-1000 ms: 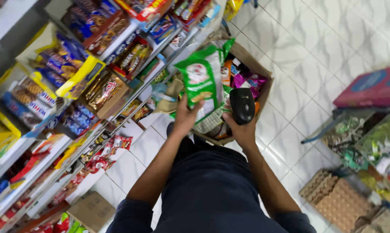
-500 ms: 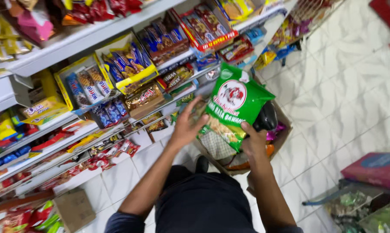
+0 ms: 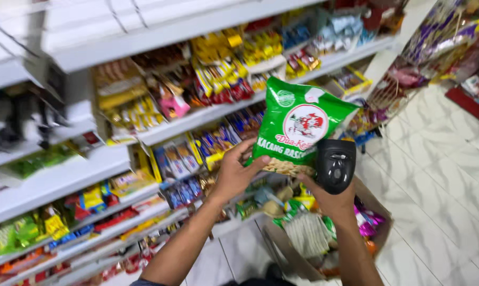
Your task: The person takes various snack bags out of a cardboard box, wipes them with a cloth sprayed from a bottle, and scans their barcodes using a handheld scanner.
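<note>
1. Left hand (image 3: 233, 177) has its grip closed on a glossy green snack bag (image 3: 297, 127), held up before the shelves (image 3: 207, 119).
2. Right hand (image 3: 329, 198) clasps a black barcode scanner (image 3: 334, 165) just beside the bag, above a cardboard box (image 3: 379, 228).

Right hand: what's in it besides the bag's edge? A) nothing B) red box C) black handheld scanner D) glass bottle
C: the right hand grips a black handheld scanner held against the lower right corner of the green snack bag, whose lower left edge the left hand grips, above an open cardboard box of goods on the floor.
</note>
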